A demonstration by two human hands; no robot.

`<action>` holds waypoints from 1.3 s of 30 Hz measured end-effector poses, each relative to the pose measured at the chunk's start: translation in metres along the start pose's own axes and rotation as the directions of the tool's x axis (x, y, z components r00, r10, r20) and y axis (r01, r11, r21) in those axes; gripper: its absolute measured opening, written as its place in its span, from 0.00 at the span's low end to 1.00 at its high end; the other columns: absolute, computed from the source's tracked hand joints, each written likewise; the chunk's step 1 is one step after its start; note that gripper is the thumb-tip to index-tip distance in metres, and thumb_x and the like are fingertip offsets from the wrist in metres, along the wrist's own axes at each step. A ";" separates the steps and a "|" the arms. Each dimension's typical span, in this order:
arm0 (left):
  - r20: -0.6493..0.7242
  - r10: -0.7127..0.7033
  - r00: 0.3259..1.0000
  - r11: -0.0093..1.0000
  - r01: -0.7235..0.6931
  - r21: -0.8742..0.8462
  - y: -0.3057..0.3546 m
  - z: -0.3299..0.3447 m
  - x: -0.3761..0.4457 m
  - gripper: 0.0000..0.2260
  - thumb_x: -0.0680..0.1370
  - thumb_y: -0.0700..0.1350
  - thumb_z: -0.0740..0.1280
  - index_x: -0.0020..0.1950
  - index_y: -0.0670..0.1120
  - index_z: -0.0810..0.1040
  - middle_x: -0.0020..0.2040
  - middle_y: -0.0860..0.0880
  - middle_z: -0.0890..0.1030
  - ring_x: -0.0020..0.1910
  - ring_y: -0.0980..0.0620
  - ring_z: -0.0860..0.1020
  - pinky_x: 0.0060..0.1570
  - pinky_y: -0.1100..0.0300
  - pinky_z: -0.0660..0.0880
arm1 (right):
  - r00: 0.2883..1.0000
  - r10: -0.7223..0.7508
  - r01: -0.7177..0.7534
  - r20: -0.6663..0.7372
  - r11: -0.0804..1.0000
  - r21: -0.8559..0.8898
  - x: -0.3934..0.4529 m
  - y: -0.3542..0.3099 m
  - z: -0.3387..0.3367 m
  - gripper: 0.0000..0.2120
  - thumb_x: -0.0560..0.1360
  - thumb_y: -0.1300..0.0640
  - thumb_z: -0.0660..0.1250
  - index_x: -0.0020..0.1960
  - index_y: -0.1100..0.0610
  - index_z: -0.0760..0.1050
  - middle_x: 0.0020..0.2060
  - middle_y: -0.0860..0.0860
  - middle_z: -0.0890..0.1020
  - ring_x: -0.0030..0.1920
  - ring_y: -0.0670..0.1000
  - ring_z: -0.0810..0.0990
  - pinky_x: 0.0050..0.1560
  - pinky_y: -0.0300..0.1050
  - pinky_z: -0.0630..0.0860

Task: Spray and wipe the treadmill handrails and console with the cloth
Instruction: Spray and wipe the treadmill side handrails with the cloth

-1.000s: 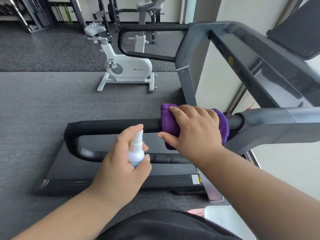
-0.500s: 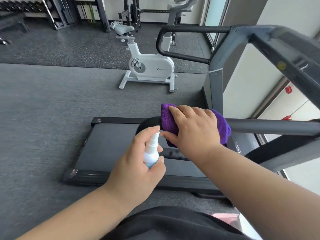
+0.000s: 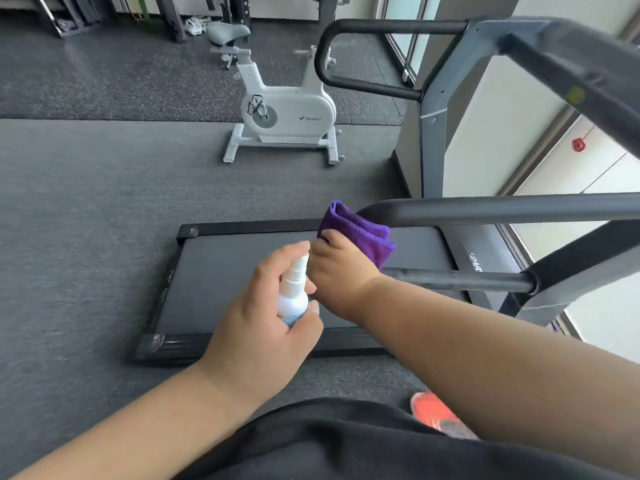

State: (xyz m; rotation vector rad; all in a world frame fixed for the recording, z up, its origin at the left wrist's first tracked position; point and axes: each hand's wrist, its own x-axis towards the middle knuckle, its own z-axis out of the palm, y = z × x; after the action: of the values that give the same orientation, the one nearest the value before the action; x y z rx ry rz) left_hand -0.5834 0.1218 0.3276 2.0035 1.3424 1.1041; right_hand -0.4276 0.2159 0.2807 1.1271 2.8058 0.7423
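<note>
Gripping folded purple cloth (image 3: 360,233).

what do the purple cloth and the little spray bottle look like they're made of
Purple cloth: looks like microfibre or terry, with a soft, matte, fuzzy pile and thick folded edges.
Spray bottle: probably plastic, smooth, pale and slightly translucent, with a white moulded pump top.

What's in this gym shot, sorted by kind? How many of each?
Treadmills: 1
Exercise bikes: 1
Spray bottles: 1, in the left hand
Purple cloths: 1, in the right hand
Orange shoes: 1
Total: 5 things, plus 2 hands
</note>
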 end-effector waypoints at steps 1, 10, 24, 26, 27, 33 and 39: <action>0.004 0.011 1.000 1.000 -0.011 0.000 -0.002 -0.003 -0.001 0.34 0.72 0.45 0.69 0.63 0.77 0.58 0.51 0.61 0.78 0.40 0.62 0.79 0.38 0.66 0.75 | 0.996 -0.032 0.030 0.078 0.999 0.017 0.000 -0.009 0.006 0.07 0.67 0.61 0.64 0.37 0.50 0.78 0.34 0.45 0.79 0.42 0.54 0.79 0.56 0.52 0.74; 0.004 0.039 0.999 0.997 -0.039 -0.069 -0.017 -0.024 -0.007 0.28 0.69 0.54 0.64 0.65 0.75 0.60 0.52 0.57 0.78 0.50 0.58 0.78 0.50 0.68 0.73 | 0.976 0.142 -0.026 -0.164 0.826 0.563 -0.011 -0.044 0.007 0.11 0.67 0.47 0.70 0.45 0.52 0.76 0.33 0.50 0.79 0.34 0.56 0.78 0.42 0.49 0.72; 0.100 0.075 0.992 0.993 -0.066 -0.098 0.013 0.008 0.007 0.46 0.67 0.30 0.74 0.60 0.78 0.61 0.49 0.64 0.79 0.43 0.65 0.77 0.40 0.78 0.68 | 0.087 0.995 -0.098 -0.045 0.053 0.994 -0.083 0.041 -0.124 0.13 0.69 0.46 0.73 0.52 0.34 0.77 0.48 0.42 0.83 0.51 0.46 0.81 0.53 0.49 0.80; 0.120 0.091 0.989 0.992 -0.079 -0.103 0.018 0.014 0.010 0.45 0.68 0.31 0.74 0.59 0.78 0.60 0.49 0.65 0.78 0.42 0.64 0.77 0.39 0.77 0.69 | 0.065 0.982 -0.283 -0.179 0.190 0.940 -0.090 0.066 -0.121 0.15 0.71 0.44 0.71 0.57 0.35 0.75 0.53 0.40 0.80 0.58 0.47 0.78 0.60 0.54 0.76; 0.124 0.101 0.987 0.990 -0.088 -0.107 0.020 0.016 0.012 0.45 0.68 0.31 0.74 0.59 0.78 0.60 0.50 0.65 0.78 0.41 0.63 0.77 0.38 0.75 0.70 | 0.108 0.968 -0.413 -0.228 0.252 0.875 -0.092 0.076 -0.114 0.17 0.72 0.43 0.70 0.60 0.37 0.75 0.57 0.40 0.79 0.61 0.47 0.76 0.64 0.54 0.72; 0.137 0.138 0.981 0.985 -0.122 -0.122 0.030 0.023 0.016 0.43 0.69 0.33 0.74 0.60 0.78 0.60 0.52 0.64 0.78 0.44 0.62 0.78 0.41 0.76 0.70 | 0.449 0.894 -0.754 -0.011 0.385 0.533 -0.085 0.072 -0.050 0.25 0.76 0.36 0.60 0.68 0.46 0.74 0.71 0.48 0.73 0.77 0.58 0.60 0.76 0.61 0.47; 0.114 0.098 0.989 0.990 -0.085 -0.114 0.028 0.027 0.012 0.43 0.69 0.32 0.74 0.60 0.77 0.61 0.52 0.63 0.77 0.48 0.64 0.77 0.44 0.80 0.68 | 0.665 0.728 -0.587 -0.169 0.648 0.485 -0.058 0.035 -0.041 0.23 0.74 0.41 0.63 0.65 0.49 0.77 0.68 0.51 0.76 0.73 0.60 0.67 0.74 0.65 0.57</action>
State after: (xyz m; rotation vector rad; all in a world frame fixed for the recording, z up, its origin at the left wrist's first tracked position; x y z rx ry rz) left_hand -0.5438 0.1227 0.3382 2.0339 1.1158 1.0563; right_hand -0.3701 0.1826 0.3238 2.4354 2.8435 0.4052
